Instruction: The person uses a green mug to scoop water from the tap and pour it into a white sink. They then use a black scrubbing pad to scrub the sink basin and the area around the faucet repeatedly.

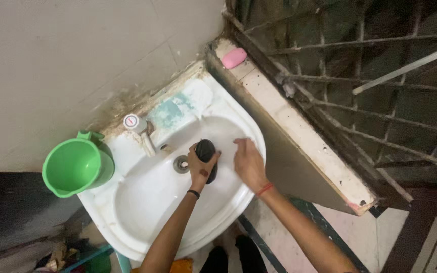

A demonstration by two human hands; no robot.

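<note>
left hand [200,166]: closed around dark object [207,157], held over sink [142,202] bowl | right hand [249,162]: open, empty, beside object | green jug [77,167]: on sink's left rim

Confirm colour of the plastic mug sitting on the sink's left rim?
Bright green plastic mug, inside and out; the head view shows it clearly, beside the tap.

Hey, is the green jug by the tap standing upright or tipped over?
Upright. The green jug sits on the sink rim left of the tap, its round mouth facing up. Whether it holds water, cannot tell.
</note>
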